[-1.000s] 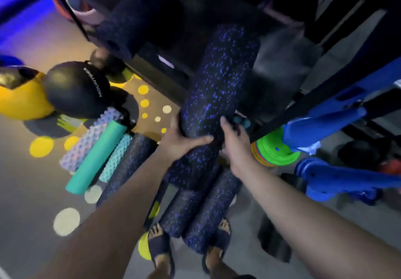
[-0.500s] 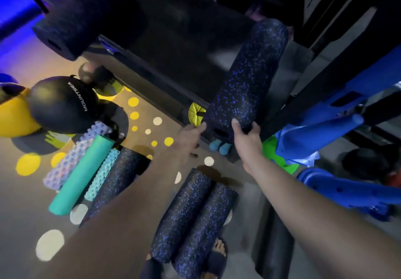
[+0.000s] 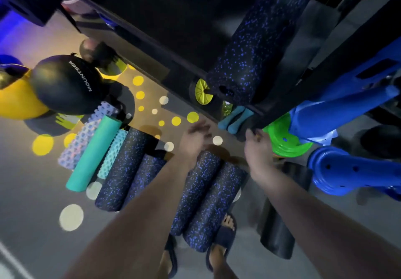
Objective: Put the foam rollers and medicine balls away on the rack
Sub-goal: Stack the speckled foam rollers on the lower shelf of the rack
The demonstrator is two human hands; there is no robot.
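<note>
A blue-speckled black foam roller (image 3: 258,39) lies on the dark rack shelf (image 3: 178,24), its near end at the shelf's front edge. My left hand (image 3: 194,136) hovers blurred below the shelf, fingers spread, holding nothing. My right hand (image 3: 257,148) is just under the shelf's corner, fingers curled, empty. On the floor lie several speckled rollers (image 3: 208,200), a teal roller (image 3: 93,152), two knobbly rollers (image 3: 80,144), and a plain black roller (image 3: 280,218). A black medicine ball (image 3: 65,83) and a yellow ball (image 3: 17,98) sit at the left.
Blue plastic equipment (image 3: 355,170) and a green disc (image 3: 286,139) crowd the right under the rack. Small teal dumbbells (image 3: 235,119) and a yellow wheel (image 3: 202,92) sit beneath the shelf. My sandalled feet (image 3: 223,244) stand beside the speckled rollers. The floor has coloured dots.
Both hands pushed the speckled roller up onto the shelf, then let go and dropped back below the shelf edge. The roller now rests alone on the rack.
</note>
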